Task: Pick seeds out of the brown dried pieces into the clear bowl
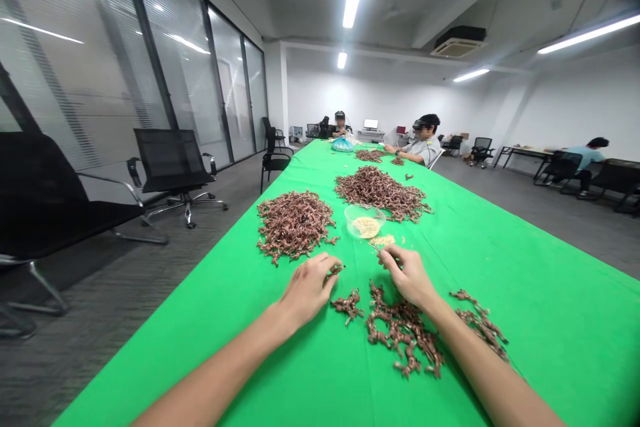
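Brown, knobbly pieces (295, 223) lie heaped at left. Beside them, the left hand (317, 283) pinches a small dark piece (341, 268), its end jutting past the fingertips. Centre: a clear bowl (349, 219) of pale grains (367, 227), some spilled alongside. Rightward, the right hand (407, 273) grips a slim tool (375, 249), tip near the spill. I judge this grain pick-up, calling next for a steady tip.
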Demonstrator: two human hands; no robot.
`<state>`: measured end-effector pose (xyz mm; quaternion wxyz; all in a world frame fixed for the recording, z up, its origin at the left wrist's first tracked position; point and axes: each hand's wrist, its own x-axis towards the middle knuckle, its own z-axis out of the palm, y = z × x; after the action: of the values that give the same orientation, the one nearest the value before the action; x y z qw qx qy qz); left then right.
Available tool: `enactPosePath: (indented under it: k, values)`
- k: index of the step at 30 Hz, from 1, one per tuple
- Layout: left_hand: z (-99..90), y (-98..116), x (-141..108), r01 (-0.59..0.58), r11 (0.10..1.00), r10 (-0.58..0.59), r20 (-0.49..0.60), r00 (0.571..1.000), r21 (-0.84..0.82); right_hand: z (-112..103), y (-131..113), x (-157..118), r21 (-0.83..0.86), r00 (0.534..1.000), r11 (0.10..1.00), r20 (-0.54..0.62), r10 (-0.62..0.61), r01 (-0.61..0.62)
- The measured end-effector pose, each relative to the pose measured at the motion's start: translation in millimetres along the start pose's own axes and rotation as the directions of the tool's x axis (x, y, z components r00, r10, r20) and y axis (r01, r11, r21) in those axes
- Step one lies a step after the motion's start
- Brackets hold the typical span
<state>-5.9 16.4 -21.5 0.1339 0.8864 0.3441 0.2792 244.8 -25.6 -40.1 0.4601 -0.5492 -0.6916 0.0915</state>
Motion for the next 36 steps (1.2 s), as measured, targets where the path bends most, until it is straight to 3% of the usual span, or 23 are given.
enactPosePath:
  k: [12,25,36]
  values:
    - [3.1,-3.4,1.7,-0.049,0.998,0.048,-0.033,0.998,-0.036,-3.1,-2.9,0.4,-0.043,0.999,0.999,0.029,-0.025,0.026]
    - [1.4,2.1,-0.2,0.042,0.993,-0.047,0.045,0.998,0.113,-4.0,-2.3,0.7,-0.074,0.998,0.996,0.048,-0.047,0.051]
    - [2.5,1.3,0.0,0.068,0.993,-0.077,0.084,0.993,0.099,-4.1,-5.9,1.5,-0.085,0.995,0.994,0.083,-0.054,0.061]
